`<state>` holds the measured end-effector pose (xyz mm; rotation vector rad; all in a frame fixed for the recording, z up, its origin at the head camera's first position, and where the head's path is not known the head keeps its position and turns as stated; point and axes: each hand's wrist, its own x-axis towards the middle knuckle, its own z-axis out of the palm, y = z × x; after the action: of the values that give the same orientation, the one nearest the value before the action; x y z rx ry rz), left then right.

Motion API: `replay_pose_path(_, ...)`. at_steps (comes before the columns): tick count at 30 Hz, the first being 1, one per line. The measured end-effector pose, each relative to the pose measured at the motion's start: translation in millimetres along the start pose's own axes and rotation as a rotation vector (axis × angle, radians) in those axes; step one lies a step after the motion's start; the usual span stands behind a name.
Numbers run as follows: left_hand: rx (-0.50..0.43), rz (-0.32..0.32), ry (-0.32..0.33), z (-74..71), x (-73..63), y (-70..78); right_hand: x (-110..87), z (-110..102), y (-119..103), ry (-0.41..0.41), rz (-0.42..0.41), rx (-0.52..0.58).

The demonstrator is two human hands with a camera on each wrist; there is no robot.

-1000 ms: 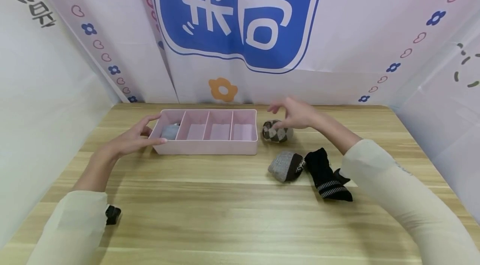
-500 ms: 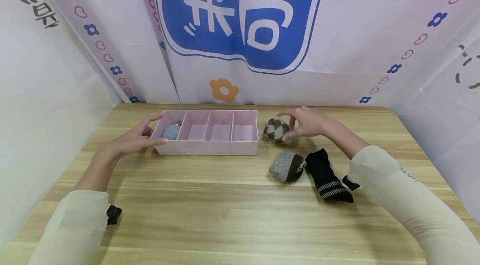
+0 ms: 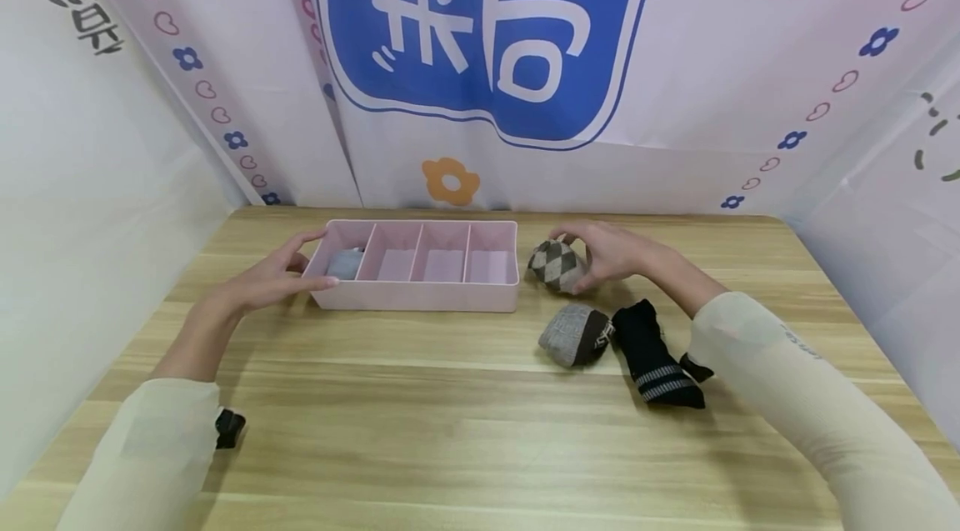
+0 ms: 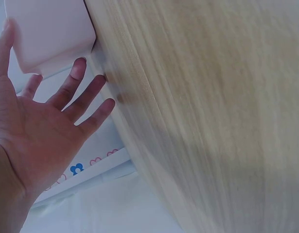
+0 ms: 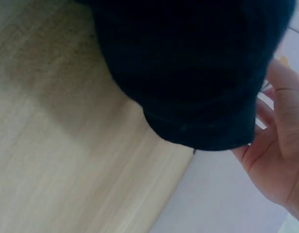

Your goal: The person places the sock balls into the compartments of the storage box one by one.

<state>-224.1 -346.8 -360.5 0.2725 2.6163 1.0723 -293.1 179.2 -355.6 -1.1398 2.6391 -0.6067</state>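
Observation:
At the left end of a pink divided box (image 3: pixel 420 296), my left hand (image 3: pixel 264 277) holds it, thumb on the front wall and index finger at the back corner. The left wrist view shows that hand's (image 4: pixel 47 121) other fingers spread beside the box's end. A blue-grey rolled sock (image 3: pixel 345 264) lies in the leftmost compartment. To the right of the box, my right hand (image 3: pixel 611 252) grips a rolled argyle sock (image 3: pixel 557 266) in brown and beige, fingers behind and thumb in front. In the right wrist view, a dark shape (image 5: pixel 198 73) hides the right hand's (image 5: pixel 278 145) fingertips.
A grey rolled sock with a dark brown band (image 3: pixel 573 335) lies nearer on the wooden table (image 3: pixel 420 431). Beside it is a black sock (image 3: pixel 656 356) with pale stripes, under the right forearm. A printed cloth backdrop (image 3: pixel 360 156) hangs along the table's back edge.
My right hand has come down round the argyle sock and taken hold of it, and the sock has tilted slightly. The left hand keeps its place on the box.

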Motion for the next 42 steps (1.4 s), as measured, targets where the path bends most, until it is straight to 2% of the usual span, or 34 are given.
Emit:
replay_pose_path(6, 0.009, -0.004, 0.000, -1.3, -1.1, 2.5, 0.8, 3, 0, 0.009, -0.025, 0.043)
replay_pose_path(13, 0.008, -0.006, -0.007, -1.3, -1.0, 1.9, -1.6, -3, 1, 0.104, -0.057, 0.150)
replay_pose_path(17, 0.011, -0.012, -0.006, -1.3, -0.6, 1.2, -1.0, -11, -1, 0.151, -0.050, 0.184)
replay_pose_path(25, 0.009, 0.000, -0.007, -1.0, 0.1, 1.3, 3.5, -21, -14, 0.180, -0.029, 0.242)
replay_pose_path(33, 0.018, -0.014, -0.007, -0.8, 1.8, -0.4, 14.8, -24, -30, 0.207, -0.031, 0.228)
replay_pose_path(42, 0.006, -0.012, -0.006, -0.7, 0.9, 0.9, 38.6, -22, -54, 0.231, -0.074, 0.244)
